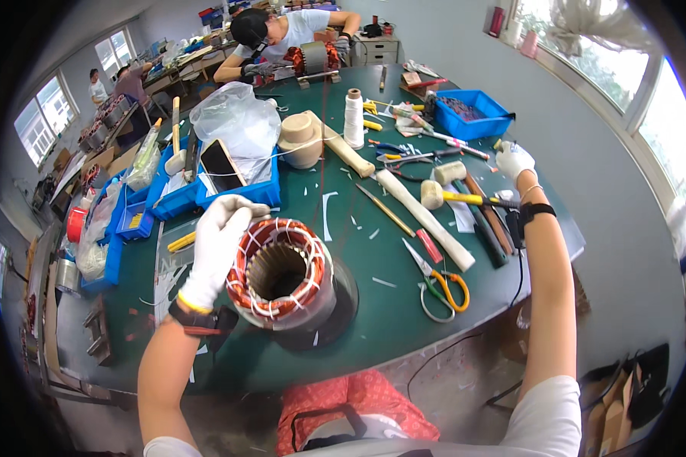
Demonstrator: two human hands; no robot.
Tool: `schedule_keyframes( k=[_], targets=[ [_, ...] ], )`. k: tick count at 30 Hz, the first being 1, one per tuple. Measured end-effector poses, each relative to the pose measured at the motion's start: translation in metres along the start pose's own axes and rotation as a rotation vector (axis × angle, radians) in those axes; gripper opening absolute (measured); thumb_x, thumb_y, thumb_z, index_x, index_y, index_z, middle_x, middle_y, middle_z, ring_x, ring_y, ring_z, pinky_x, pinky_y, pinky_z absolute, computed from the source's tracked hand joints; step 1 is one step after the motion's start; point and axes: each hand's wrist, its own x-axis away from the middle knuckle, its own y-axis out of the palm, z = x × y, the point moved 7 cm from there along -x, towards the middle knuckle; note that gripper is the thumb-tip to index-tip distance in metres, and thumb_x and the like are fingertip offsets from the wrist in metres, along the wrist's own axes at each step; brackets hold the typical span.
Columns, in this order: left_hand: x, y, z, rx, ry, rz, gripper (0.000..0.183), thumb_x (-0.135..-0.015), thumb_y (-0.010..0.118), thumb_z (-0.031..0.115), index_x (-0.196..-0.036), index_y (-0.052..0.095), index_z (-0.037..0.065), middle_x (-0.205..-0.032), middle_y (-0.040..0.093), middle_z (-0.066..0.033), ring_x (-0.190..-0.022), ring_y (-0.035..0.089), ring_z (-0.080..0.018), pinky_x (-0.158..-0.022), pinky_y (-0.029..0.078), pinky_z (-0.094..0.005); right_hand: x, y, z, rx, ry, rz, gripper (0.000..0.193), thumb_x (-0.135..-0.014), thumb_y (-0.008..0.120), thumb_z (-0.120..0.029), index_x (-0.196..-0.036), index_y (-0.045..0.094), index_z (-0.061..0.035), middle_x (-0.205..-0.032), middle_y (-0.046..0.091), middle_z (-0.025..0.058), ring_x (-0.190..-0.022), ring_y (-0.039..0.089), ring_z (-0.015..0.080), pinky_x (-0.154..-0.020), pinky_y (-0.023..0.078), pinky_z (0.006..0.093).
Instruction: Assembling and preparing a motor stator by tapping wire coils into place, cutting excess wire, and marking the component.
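A motor stator (278, 263) stands upright near the table's front edge, a copper winding ring laced with white cord around its top. My white-gloved left hand (219, 240) is at its left rim, fingers bent and pressed together; anything between them is hidden. Farther right, my gloved right hand (515, 158) is closed beside the blue bin, a small yellowish end (498, 144) showing at its fingers; the rest is hidden. Below my right wrist lies a yellow-handled mallet (457, 196). Scissors (438, 283) with orange and green handles lie between the stator and my right forearm.
Blue bins (240, 194) with bags and a phone (222, 164) line the left. A white thread cone (354, 118), wooden handle (423, 217) and pliers (408, 156) lie mid-table. A blue tray (472, 114) stands far right. A co-worker (293, 34) handles another stator (312, 59) opposite.
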Motion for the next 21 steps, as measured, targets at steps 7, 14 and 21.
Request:
schedule_keyframes(
  k=[7,14,21],
  targets=[
    [0.009,-0.014,0.007,-0.067,0.203,0.23,0.011,-0.097,0.05,0.002,-0.106,0.056,0.001,-0.092,0.068,-0.0094,-0.082,0.065,-0.0142,-0.079,0.052,-0.0276,-0.092,0.091,0.005,0.171,0.036,-0.233,0.064,-0.09,0.047,-0.021,-0.151,0.029,-0.0153,-0.144,0.047,0.0161,-0.131,0.048,0.0332,-0.108,0.039,0.0458],
    [0.022,-0.02,0.018,-0.175,0.231,0.338,0.013,-0.097,0.047,0.0,-0.108,0.054,0.002,-0.093,0.065,-0.0073,-0.088,0.062,-0.0124,-0.084,0.049,-0.0269,-0.083,0.087,-0.011,0.323,-0.001,-0.325,0.047,-0.086,0.055,-0.019,-0.132,0.054,-0.0123,-0.137,0.054,0.0168,-0.127,0.052,0.0328,-0.104,0.044,0.0419],
    [0.03,-0.02,0.007,-0.148,0.231,0.376,0.01,-0.098,0.048,0.002,-0.106,0.055,0.002,-0.091,0.065,-0.0065,-0.086,0.062,-0.0113,-0.08,0.049,-0.0254,-0.076,0.09,0.017,0.0,-0.106,-0.099,0.034,-0.086,0.059,-0.027,-0.11,0.066,-0.0041,-0.108,0.067,0.0222,-0.105,0.063,0.0382,-0.093,0.049,0.0448]
  ],
)
